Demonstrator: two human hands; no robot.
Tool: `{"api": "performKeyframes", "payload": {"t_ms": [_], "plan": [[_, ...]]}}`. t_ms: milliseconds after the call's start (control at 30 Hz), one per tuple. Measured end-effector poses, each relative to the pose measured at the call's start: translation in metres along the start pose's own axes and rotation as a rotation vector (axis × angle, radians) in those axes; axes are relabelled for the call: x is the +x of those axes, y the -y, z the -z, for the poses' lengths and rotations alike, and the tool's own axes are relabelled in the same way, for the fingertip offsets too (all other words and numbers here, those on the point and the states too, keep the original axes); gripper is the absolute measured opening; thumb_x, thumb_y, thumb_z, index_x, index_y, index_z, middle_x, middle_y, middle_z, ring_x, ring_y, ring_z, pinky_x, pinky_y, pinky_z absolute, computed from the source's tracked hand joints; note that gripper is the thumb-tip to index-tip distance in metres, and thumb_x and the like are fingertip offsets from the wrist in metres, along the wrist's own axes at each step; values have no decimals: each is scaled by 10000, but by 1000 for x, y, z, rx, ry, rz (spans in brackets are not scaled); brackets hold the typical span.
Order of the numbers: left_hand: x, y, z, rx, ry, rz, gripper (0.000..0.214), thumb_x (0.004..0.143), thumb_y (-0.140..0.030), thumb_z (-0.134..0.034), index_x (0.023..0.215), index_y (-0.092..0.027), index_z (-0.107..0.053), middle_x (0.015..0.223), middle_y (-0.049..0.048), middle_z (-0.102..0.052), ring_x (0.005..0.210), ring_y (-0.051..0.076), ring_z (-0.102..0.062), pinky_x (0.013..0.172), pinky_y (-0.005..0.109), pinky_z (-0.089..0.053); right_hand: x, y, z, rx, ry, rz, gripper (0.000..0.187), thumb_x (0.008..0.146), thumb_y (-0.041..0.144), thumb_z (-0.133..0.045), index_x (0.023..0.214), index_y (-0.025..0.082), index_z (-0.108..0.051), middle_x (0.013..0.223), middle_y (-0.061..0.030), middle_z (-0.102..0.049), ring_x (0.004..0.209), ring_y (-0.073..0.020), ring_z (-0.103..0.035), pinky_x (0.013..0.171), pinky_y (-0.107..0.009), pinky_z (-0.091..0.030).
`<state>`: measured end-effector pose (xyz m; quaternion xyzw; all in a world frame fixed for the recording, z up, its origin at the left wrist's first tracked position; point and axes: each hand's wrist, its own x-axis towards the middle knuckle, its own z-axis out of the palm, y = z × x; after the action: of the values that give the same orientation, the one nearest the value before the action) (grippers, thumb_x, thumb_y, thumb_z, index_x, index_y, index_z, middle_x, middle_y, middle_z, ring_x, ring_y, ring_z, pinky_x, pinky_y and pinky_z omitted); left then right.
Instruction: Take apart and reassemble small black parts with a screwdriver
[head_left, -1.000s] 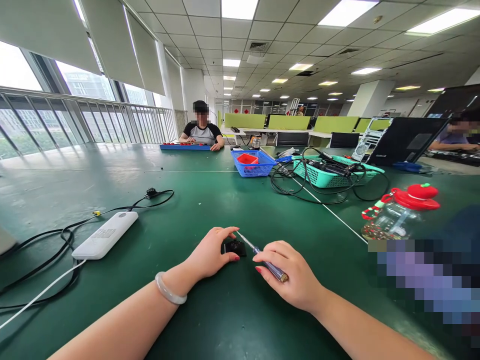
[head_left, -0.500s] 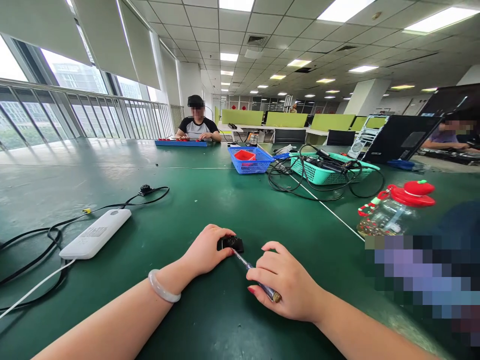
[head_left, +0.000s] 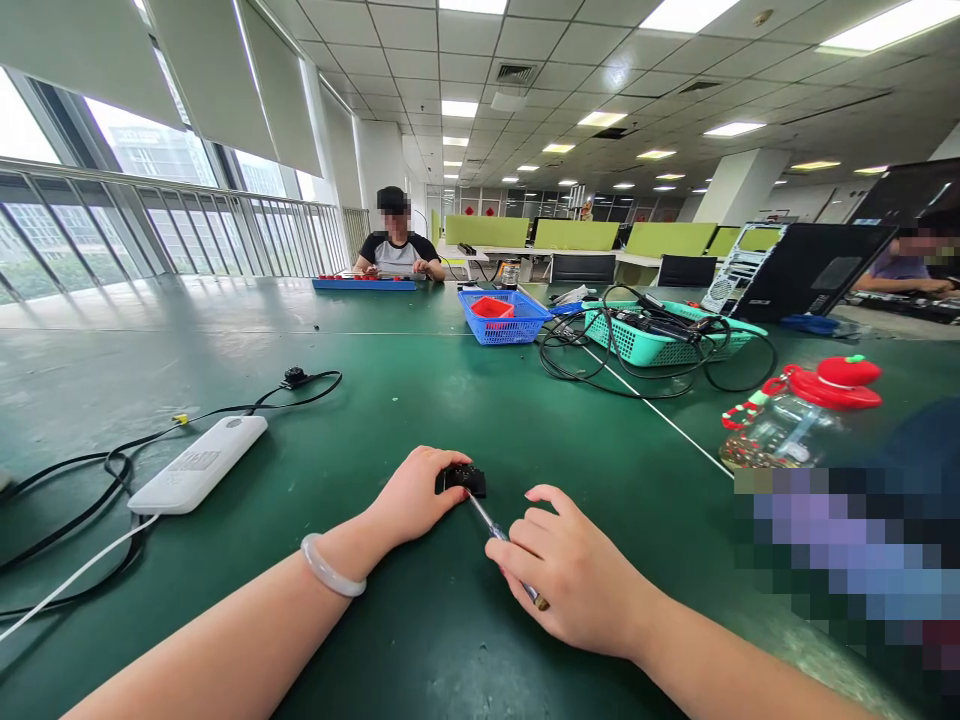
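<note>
My left hand grips a small black block-like part between thumb and fingers, on the green tabletop. What the part is exactly is too small to tell. In my right hand is a screwdriver with a thin metal shaft and a clear handle. Its tip meets the near side of the black part, close to my left thumb. The fingers are closed round the handle, with one fingertip raised off it, and they hide most of the handle.
Left lies a white power bank with cables. Farther back are a blue basket, a green basket with black cables, and a computer case. A red-lidded jar stands right. A person sits across the table.
My right hand has turned the screwdriver slightly and its handle now sits deeper in my fingers. The left hand keeps its hold on the black part. The view has shifted a little.
</note>
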<state>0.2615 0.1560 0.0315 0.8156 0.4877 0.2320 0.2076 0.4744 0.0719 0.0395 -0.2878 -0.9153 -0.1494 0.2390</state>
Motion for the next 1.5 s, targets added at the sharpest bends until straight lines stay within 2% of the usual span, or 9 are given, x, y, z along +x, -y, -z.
{"api": "performKeyframes", "payload": {"t_ms": [400, 700, 767, 900, 1000, 1300, 1500], "plan": [[0, 1, -1, -2, 16, -5, 334, 792, -308, -629, 1122, -261, -651, 1145, 37, -683, 1127, 255, -556, 1014, 426, -443, -2, 5, -1, -87, 46, -8, 185, 796, 129, -532, 948, 203, -605, 723, -7, -575, 644, -158, -464, 971, -440, -339], [0, -1, -1, -2, 19, 4, 313, 784, -272, -615, 1095, -255, -648, 1135, 33, -685, 1102, 250, -568, 991, 418, -453, -1, 5, -3, -27, 225, 12, 198, 700, 134, -584, 881, 215, -575, 790, -6, -600, 697, -171, -496, 1030, -468, -306], [0, -1, -1, -6, 21, 11, 310, 778, -265, -620, 1086, -251, -647, 1117, 28, -690, 1082, 247, -573, 978, 414, -458, -1, 4, -4, -8, 183, -12, 187, 730, 129, -578, 894, 217, -581, 783, -1, -598, 702, -166, -504, 1031, -464, -304], [1, 0, -1, -4, 23, 11, 316, 778, -287, -638, 1093, -258, -646, 1130, 27, -687, 1099, 253, -570, 984, 413, -455, -1, 0, -5, 13, 4, -102, 123, 875, 143, -508, 908, 217, -600, 726, 12, -588, 675, -145, -508, 1011, -438, -317], [2, 1, -1, -2, 24, 8, 323, 783, -302, -644, 1103, -257, -648, 1147, 33, -684, 1114, 258, -568, 994, 416, -450, 0, -2, -5, 50, -66, -140, 131, 918, 166, -489, 927, 215, -610, 736, 13, -609, 675, -137, -526, 1001, -430, -325], [1, 1, -1, -30, 24, 14, 356, 768, -319, -670, 1121, -283, -647, 1120, 21, -689, 1064, 242, -589, 956, 393, -473, -1, -5, -5, 116, -111, -170, 148, 910, 136, -480, 944, 204, -608, 747, 8, -634, 661, -132, -552, 971, -421, -374], [2, 5, -3, 2, 24, 13, 384, 779, -365, -652, 1144, -247, -638, 1149, 53, -676, 1103, 261, -572, 991, 422, -458, -3, -12, -10, 185, -116, -269, 169, 897, 122, -494, 949, 216, -624, 800, -8, -676, 695, -148, -604, 961, -441, -400]]}}
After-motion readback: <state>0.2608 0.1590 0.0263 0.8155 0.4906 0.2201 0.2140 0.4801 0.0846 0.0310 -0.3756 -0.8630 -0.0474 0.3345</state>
